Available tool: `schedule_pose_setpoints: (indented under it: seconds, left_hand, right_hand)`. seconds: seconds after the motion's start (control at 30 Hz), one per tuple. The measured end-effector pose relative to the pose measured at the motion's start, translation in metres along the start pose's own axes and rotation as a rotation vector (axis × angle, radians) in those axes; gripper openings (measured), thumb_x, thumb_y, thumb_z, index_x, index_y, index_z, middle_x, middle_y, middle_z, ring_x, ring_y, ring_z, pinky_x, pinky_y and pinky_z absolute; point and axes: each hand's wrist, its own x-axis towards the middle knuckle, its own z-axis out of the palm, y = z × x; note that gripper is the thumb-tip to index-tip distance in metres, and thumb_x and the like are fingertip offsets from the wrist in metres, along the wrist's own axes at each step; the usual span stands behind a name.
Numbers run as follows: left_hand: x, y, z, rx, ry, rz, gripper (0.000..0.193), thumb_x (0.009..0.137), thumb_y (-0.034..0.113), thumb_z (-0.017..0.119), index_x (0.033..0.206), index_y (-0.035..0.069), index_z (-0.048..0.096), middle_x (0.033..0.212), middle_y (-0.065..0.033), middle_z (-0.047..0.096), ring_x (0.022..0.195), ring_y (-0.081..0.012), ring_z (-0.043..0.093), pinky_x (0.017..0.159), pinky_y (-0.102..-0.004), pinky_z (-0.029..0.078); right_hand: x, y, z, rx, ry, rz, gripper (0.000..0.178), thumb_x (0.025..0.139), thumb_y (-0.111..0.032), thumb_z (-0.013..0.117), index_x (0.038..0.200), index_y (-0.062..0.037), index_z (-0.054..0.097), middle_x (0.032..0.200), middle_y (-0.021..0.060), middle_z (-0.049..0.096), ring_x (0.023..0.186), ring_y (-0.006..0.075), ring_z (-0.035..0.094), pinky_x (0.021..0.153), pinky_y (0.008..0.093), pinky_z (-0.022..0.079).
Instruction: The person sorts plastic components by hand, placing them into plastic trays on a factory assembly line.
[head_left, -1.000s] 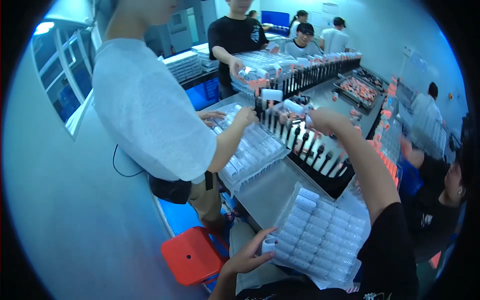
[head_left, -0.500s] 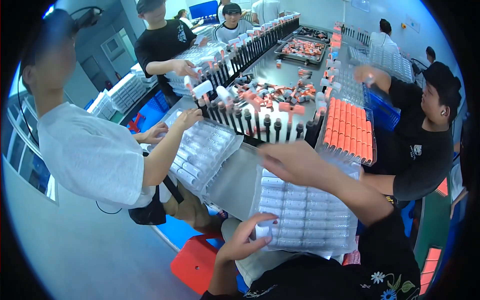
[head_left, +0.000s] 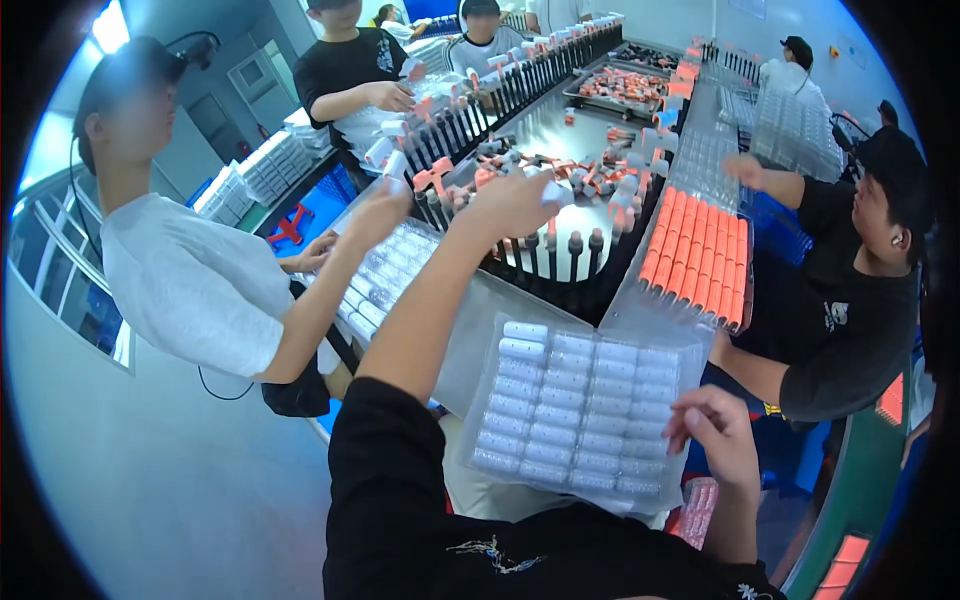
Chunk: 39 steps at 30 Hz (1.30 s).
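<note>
My left hand (head_left: 510,207) is stretched out over the near end of a row of black upright posts (head_left: 575,245). It is closed on a small white cylinder (head_left: 558,194), whose lower part is hidden. Close to me lies a clear plastic tray (head_left: 682,347) with rows of white cylinders (head_left: 570,415); two at its far left corner look more exposed than the rest. At the tray's right edge is my right hand (head_left: 722,432), its fingers loosely curled and the thumb apart, with nothing seen in them.
Loose orange, grey and white parts (head_left: 595,170) are heaped inside the ring of posts. To the right stands a tray of orange cylinders (head_left: 695,260). A co-worker in a grey shirt (head_left: 190,290) reaches in from the left; another in black (head_left: 840,270) works at the right.
My left hand has moved from the tray's near left corner out to the posts with a white cylinder. My right hand has drawn back from the far side to the tray's right edge.
</note>
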Motion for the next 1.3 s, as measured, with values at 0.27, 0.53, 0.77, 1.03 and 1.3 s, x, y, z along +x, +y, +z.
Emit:
schedule_pose_setpoints:
  seconds: [0.27,0.53,0.77,1.03,1.3]
  left_hand:
    - [0.041,-0.052,0.005,-0.131,-0.202,-0.248,0.077,0.098,0.058,0.046,0.135,-0.009,0.057,0.118,-0.0284,0.071,0.105,-0.0381,0.072,0.091,-0.0464,0.056]
    - [0.018,-0.030,-0.039,0.236,-0.074,-0.403,0.060,0.099,0.048,0.046,0.138,0.003,0.057,0.130,-0.0278,0.066,0.123,-0.0431,0.063,0.105,-0.0519,0.049]
    - [-0.071,0.062,-0.065,-0.353,0.173,0.151,0.038,0.102,0.034,0.058,0.123,0.003,0.060,0.104,-0.0204,0.065,0.095,-0.0359,0.065,0.086,-0.0427,0.049]
    - [-0.029,0.073,-0.028,-0.200,0.267,0.118,0.042,0.102,0.040,0.057,0.125,0.005,0.057,0.109,-0.0245,0.064,0.103,-0.0435,0.064,0.090,-0.0495,0.049]
    - [0.027,0.022,0.011,-0.508,-0.207,-0.419,0.069,0.099,0.052,0.046,0.126,-0.010,0.058,0.118,-0.0352,0.067,0.114,-0.0484,0.065,0.104,-0.0542,0.047]
  right_hand:
    - [-0.020,-0.015,-0.016,0.133,-0.077,-0.035,0.018,0.103,-0.010,0.059,0.111,0.0053,0.064,0.090,0.0160,0.072,0.075,0.0187,0.072,0.067,0.0299,0.059]
    - [-0.040,-0.005,-0.009,0.042,-0.059,0.022,0.018,0.100,-0.003,0.061,0.116,0.0032,0.066,0.096,0.0120,0.072,0.083,0.0149,0.071,0.077,0.0279,0.059]
    - [-0.042,0.028,-0.027,-0.269,0.247,0.039,0.021,0.095,-0.005,0.068,0.114,0.0031,0.067,0.092,0.0114,0.074,0.082,0.0153,0.071,0.076,0.0291,0.057]
    - [-0.038,0.033,0.003,-0.450,0.064,0.060,0.031,0.094,-0.013,0.072,0.119,0.0044,0.068,0.097,0.0165,0.075,0.087,0.0224,0.074,0.079,0.0329,0.058]
    - [-0.048,0.035,0.004,-0.528,0.017,0.137,0.035,0.094,-0.018,0.072,0.121,0.0043,0.067,0.101,0.0201,0.075,0.090,0.0283,0.075,0.081,0.0366,0.060]
